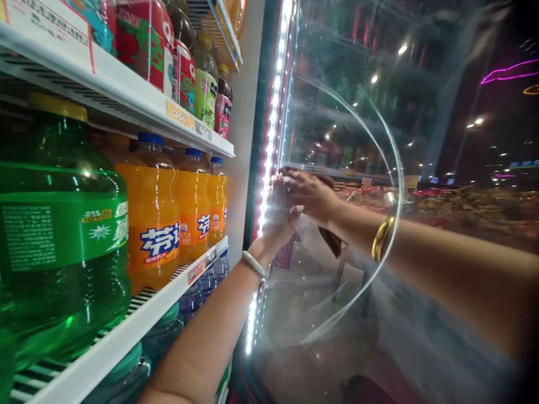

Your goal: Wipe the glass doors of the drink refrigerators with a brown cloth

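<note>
A glass door [328,303] with a bright light strip [275,95] along its edge stands open beside drink shelves. Near that edge, my right hand [311,193], gold bangle [383,238] at its wrist, lies with its fingers reaching left over what looks like a brown cloth [332,242]. Parts of the cloth show above and below the hand. My left hand [281,224], below a pale bangle [254,265], is raised against the door edge just under the right one. Its thumb stands apart and its fingers point up, somewhat blurred. Curved whitish streaks [398,168] cross the glass.
To the left, a shelf [168,303] holds a large green bottle [63,235] and several orange soda bottles [154,224]. The upper shelf [126,90] carries juice bottles [206,84]. More bottles stand below. Through the glass, loose goods [475,207] and lights show.
</note>
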{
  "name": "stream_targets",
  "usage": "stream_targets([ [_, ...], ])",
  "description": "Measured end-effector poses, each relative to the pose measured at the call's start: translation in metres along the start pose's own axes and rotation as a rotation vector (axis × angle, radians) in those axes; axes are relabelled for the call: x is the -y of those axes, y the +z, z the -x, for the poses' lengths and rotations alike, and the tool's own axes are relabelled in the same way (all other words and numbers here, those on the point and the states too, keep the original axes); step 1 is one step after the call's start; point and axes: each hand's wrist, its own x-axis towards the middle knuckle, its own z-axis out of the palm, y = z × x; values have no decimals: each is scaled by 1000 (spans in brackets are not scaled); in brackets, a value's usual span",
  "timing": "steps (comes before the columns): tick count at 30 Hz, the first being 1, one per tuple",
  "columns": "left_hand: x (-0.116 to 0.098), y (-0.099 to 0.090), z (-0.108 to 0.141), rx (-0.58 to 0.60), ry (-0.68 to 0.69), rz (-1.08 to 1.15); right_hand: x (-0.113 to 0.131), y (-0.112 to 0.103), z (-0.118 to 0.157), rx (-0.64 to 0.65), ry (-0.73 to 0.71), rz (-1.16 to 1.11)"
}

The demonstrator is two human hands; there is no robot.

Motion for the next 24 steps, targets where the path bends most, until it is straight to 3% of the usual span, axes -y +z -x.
stream_targets([
  [2,1,1,12,19,-4,14,19,-3,21,64,-61,0],
  [5,1,0,21,59,12,20,15,-11,24,104,-63,55],
  [8,4,-2,19,39,6,42,6,-5,2,22,139,52],
  [11,5,-3,22,-36,-31,65,29,12,-5,-28,286,-46],
  [15,-1,1,43,1,-47,89,84,25,36,-12,101,-105],
  [17,-7,5,51,34,-14,83,94,25,56,-23,65,-108],
  [20,-15,9,50,3,-4,88,89,24,62,-51,73,-105],
  [24,-16,13,42,-51,-53,129,78,24,46,-52,195,-101],
])
